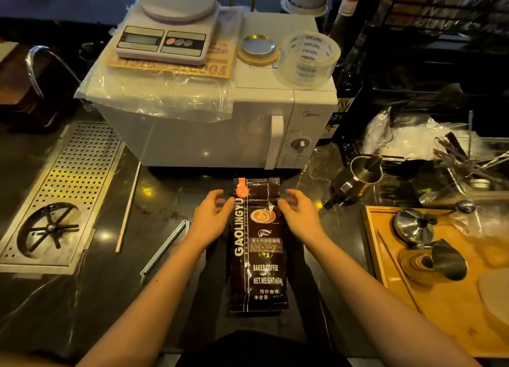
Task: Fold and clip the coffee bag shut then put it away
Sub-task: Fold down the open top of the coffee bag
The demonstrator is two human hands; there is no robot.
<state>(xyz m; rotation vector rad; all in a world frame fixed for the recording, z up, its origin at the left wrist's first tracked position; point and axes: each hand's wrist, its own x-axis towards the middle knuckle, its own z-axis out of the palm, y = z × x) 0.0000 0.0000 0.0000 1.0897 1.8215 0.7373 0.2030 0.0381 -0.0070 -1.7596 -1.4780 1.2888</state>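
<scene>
Here, a dark coffee bag (259, 245) lies flat on a black counter (82, 298), its top end pointing toward a white microwave (214, 130). The left hand (212, 218) and right hand (298, 215) flank the bag's upper part, fingers loosely spread, fingertips touching its side edges, gripping nothing. A long pale clip (164, 249) lies left of the bag.

Both hands (213, 218) (298, 215) flank the flat coffee bag (259, 256) on the counter (96, 298).
</scene>
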